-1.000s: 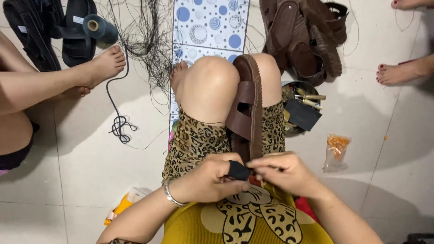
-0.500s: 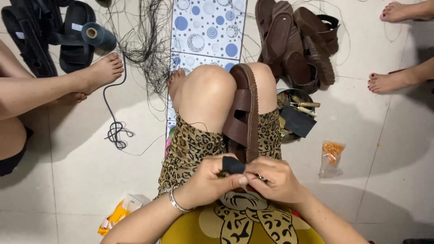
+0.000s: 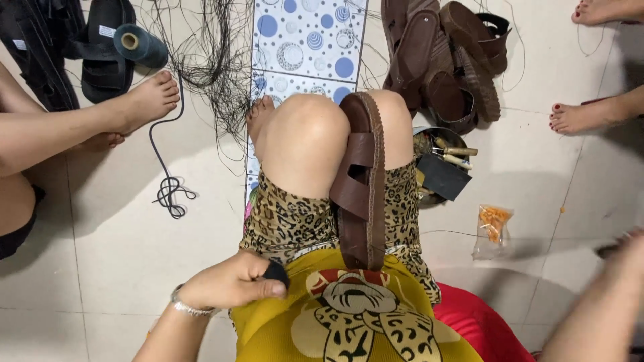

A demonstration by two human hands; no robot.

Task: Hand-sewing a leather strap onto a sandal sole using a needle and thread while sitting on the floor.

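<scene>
A brown sandal (image 3: pixel 362 184) lies between the person's knees, with its toe end far and its heel end near, against the yellow shirt (image 3: pixel 355 322). The left hand (image 3: pixel 228 285) sits near the left knee, and its grip is closed around a small black thing (image 3: pixel 276 271). I cannot tell what that thing is. The right hand (image 3: pixel 627 251) is far out to the right, blurry, and I cannot tell if its grip is closed or let go. No hand touches the sandal right now, so work on it looks paused, not finished. A heap of brown sandals (image 3: pixel 443 57) waits on the floor far ahead, so I think many are left. Loose black thread (image 3: pixel 208 60) and a spool (image 3: pixel 139 45) lie far left. A bowl of tools (image 3: pixel 443 164) sits just right of the knee.
</scene>
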